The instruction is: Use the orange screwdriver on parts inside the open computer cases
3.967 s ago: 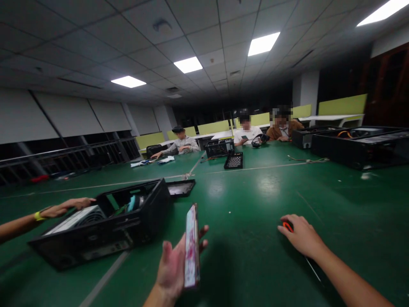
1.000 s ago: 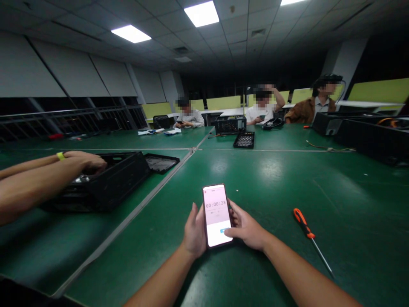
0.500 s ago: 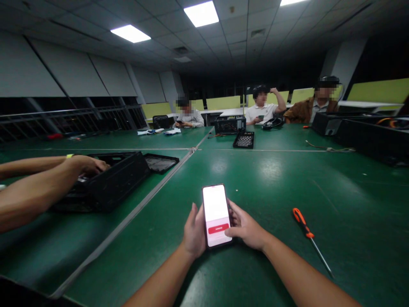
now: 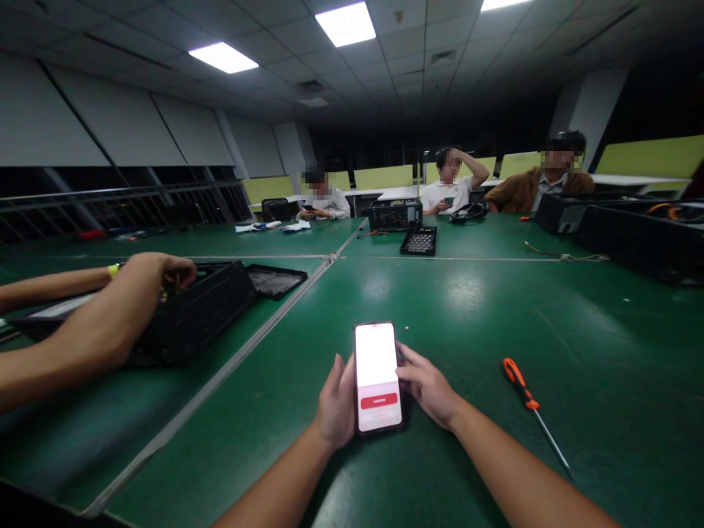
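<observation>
A smartphone (image 4: 377, 367) with a bright white screen and a red button low on it is held upright between my hands, above the green table (image 4: 264, 440). My left hand (image 4: 336, 407) grips its left edge, thumb pointing up along the side and the other fingers hidden behind. On the opposite edge, my right hand (image 4: 427, 385) is closed, its thumb at the screen's right rim and its fingers partly behind the phone. To the right of my right hand lies a screwdriver (image 4: 529, 400) with an orange and black handle.
At left, another person's arms (image 4: 104, 323) reach into a black computer case (image 4: 214, 315); a dark panel (image 4: 275, 280) lies beside it. More cases (image 4: 394, 214) (image 4: 638, 238) stand at the back and right. A thin cable (image 4: 566, 255) lies at right. Several people sit across the table.
My right thumb has moved up from beside the red button to the phone's right edge. The phone has shifted slightly right and down. The neighbour's hand has risen at the case.
</observation>
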A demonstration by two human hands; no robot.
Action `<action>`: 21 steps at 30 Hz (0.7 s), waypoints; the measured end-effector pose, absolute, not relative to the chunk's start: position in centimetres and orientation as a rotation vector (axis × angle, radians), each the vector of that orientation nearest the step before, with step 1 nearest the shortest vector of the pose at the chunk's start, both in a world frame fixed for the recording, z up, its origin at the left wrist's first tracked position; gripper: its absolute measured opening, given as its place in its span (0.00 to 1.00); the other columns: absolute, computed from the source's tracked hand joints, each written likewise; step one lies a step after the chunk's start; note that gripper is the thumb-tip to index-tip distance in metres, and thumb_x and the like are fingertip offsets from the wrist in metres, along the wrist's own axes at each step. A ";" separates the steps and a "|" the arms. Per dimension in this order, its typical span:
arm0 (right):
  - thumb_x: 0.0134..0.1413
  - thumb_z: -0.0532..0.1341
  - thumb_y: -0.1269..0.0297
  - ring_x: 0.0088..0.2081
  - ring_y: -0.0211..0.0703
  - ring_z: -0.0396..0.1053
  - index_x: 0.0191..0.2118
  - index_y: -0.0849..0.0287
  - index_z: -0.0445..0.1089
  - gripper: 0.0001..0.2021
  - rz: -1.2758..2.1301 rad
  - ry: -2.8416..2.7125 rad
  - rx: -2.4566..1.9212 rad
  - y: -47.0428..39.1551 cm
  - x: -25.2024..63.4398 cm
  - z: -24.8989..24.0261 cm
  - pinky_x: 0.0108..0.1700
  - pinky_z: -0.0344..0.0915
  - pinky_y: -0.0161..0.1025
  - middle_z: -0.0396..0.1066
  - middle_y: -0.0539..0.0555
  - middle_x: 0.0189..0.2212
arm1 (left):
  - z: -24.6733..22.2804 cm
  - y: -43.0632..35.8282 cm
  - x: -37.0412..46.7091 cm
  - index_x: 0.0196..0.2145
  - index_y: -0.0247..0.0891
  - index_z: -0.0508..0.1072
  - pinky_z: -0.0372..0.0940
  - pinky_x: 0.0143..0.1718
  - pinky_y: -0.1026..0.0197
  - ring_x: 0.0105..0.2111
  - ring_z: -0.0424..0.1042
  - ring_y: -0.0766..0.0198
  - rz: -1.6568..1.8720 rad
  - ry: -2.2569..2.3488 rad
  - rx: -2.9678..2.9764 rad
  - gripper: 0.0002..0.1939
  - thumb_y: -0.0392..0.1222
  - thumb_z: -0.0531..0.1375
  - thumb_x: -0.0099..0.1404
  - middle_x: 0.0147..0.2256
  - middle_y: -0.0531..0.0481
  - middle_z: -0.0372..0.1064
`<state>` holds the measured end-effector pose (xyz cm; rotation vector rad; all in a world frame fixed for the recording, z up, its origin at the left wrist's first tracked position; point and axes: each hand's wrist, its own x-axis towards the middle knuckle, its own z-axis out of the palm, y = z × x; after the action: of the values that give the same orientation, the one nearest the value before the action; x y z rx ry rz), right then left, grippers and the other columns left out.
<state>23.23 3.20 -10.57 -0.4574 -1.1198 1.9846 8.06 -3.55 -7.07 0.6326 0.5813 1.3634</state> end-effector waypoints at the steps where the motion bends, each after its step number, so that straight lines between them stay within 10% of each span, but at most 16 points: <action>1: 0.48 0.63 0.64 0.48 0.52 0.72 0.60 0.56 0.66 0.30 1.984 -1.111 -0.460 3.2 23.2 -10.6 0.47 0.65 0.45 0.75 0.55 0.49 | -7.1 -3.6 8.0 0.64 0.36 0.60 0.56 0.61 0.40 0.58 0.67 0.38 1.358 0.589 0.635 0.37 0.63 0.54 0.67 0.56 0.37 0.70; 21: 0.48 0.71 0.56 0.38 0.52 0.75 0.44 0.58 0.76 0.18 1.902 -1.118 -0.554 3.0 22.8 -10.1 0.44 0.66 0.46 0.79 0.55 0.38 | -7.9 -3.7 7.9 0.64 0.37 0.61 0.54 0.62 0.41 0.59 0.66 0.39 1.347 0.639 0.667 0.37 0.63 0.56 0.66 0.57 0.38 0.70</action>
<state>22.85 3.03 -10.15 -0.5543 -1.1178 1.9018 7.85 -3.69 -7.87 0.6672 0.6385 1.3467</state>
